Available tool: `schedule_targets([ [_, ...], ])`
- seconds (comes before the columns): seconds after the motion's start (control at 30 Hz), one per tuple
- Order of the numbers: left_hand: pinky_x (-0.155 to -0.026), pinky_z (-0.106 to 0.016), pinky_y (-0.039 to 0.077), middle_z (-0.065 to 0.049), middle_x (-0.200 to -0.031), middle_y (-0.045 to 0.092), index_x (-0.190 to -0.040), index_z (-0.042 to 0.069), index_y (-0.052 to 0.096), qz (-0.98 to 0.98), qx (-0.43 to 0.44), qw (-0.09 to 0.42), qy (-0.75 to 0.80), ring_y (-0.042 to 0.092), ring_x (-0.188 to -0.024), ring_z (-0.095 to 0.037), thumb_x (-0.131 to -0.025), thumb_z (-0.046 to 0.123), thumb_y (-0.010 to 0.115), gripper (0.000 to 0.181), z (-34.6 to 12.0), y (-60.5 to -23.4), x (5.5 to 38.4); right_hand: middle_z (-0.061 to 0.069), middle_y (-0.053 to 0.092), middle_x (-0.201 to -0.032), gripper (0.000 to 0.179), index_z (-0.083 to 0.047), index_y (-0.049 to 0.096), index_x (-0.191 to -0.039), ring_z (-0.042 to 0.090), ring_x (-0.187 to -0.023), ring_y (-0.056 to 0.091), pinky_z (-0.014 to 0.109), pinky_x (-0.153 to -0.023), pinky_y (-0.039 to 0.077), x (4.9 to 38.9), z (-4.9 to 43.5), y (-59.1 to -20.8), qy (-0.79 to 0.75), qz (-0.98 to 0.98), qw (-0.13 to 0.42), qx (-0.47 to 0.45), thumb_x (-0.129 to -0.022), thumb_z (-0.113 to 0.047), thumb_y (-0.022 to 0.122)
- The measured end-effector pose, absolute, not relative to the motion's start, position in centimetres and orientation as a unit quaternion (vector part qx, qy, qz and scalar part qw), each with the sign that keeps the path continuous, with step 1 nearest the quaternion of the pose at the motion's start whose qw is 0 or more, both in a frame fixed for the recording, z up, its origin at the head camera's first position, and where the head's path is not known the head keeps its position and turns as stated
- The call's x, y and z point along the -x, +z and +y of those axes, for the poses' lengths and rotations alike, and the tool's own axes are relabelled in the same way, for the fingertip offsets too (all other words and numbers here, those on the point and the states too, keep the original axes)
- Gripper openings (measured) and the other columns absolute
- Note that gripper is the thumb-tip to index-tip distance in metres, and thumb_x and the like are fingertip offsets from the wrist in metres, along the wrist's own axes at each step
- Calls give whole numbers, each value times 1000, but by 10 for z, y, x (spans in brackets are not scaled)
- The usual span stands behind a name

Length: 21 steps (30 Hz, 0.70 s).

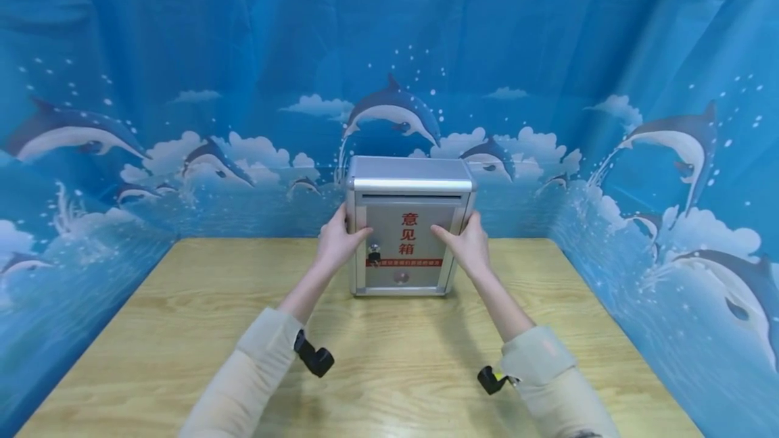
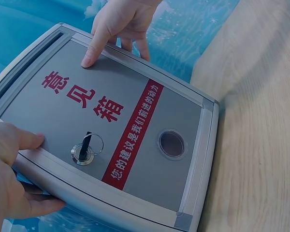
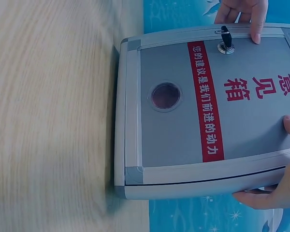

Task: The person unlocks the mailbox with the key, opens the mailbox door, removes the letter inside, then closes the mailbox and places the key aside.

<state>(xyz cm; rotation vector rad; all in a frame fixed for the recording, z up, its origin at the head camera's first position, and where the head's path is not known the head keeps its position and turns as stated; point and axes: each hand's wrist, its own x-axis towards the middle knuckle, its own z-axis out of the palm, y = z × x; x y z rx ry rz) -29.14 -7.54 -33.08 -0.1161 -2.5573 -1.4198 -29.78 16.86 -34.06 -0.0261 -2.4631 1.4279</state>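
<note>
A silver metal suggestion box (image 1: 420, 222) with red Chinese characters stands upright near the back of the table. My left hand (image 1: 338, 242) grips its left side, thumb on the front panel and fingers around the edge. On the opposite side my right hand (image 1: 467, 243) holds it the same way, thumb also on the front. A key with a ring (image 2: 89, 145) sits in the lock near my left thumb. Below the red strip (image 2: 133, 135) of white text is a round window (image 2: 172, 144). A dark slot (image 1: 411, 197) runs across the top of the front.
The box is on a light wood-grain table (image 1: 389, 363). Blue curtains (image 1: 292, 53) printed with dolphins and clouds enclose the back and both sides. A small black wrist camera (image 1: 315, 357) hangs at the left cuff, another camera (image 1: 490, 380) at the right.
</note>
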Motion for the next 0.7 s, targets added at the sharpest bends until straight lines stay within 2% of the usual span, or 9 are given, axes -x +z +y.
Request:
schedule_targets([
  [0.13,-94,-48,41,-19,-138,43,-146,9,25,-866,41,104,-487,48,-118,-37,-85,23,67,76,-76,-335,291,25,44,-130,83,2,26,-137,38,-118,45,48,-97,38,297,167,-343,490,-859,149,6,-79,-36,72],
  [0.37,-93,-48,42,-18,-136,45,-144,9,29,-868,40,104,-484,49,-117,-36,-86,25,66,71,-79,-341,291,26,45,-128,83,3,27,-136,39,-117,46,49,-95,39,297,165,-347,489,-861,141,3,-79,-37,72],
  [0.7,-94,-48,41,-20,-137,42,-144,5,26,-866,31,84,-491,46,-119,-36,-84,25,67,75,-79,-336,293,26,34,-137,87,2,17,-141,39,-126,36,50,-101,33,300,165,-346,509,-851,128,-8,-82,-34,70],
])
